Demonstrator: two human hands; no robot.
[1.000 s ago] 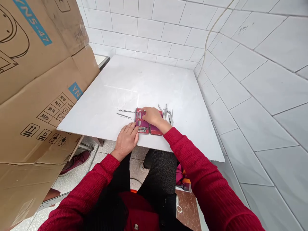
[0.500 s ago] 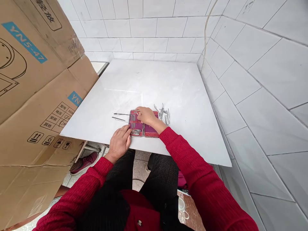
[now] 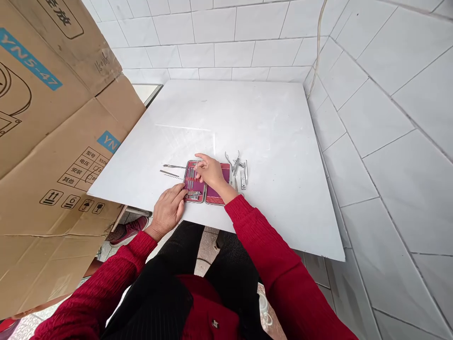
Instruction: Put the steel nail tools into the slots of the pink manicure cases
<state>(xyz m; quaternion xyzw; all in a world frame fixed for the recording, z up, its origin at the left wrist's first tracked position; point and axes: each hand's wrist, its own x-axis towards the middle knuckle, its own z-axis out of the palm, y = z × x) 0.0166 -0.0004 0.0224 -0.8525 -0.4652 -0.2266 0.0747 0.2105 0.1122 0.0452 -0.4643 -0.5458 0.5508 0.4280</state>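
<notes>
An open manicure case (image 3: 215, 196) with a purple lining lies near the front edge of the white table. Slim metal tools (image 3: 191, 175) stand in a row under a red strap in its left half, with a nail clipper (image 3: 193, 195) below them. My left hand (image 3: 169, 204) grips the case at its lower left corner. Over the left half, my right hand (image 3: 209, 172) pinches a thin metal manicure tool (image 3: 197, 166); the fingers hide part of it. Right of the case lie cuticle nippers (image 3: 236, 163) and another nail clipper (image 3: 243, 180).
Slim metal tools (image 3: 170, 173) lie left of the case on the white table (image 3: 262, 123). A large cardboard box (image 3: 81, 156) stands along the table's left side. Tiled walls (image 3: 219, 26) border the back and right. A cable (image 3: 318, 42) hangs at the back corner.
My right hand has drawn back slightly from the row of slots, and the thin tool in its fingers now shows more upright. My left hand stays at the case. The camera view has shifted.
</notes>
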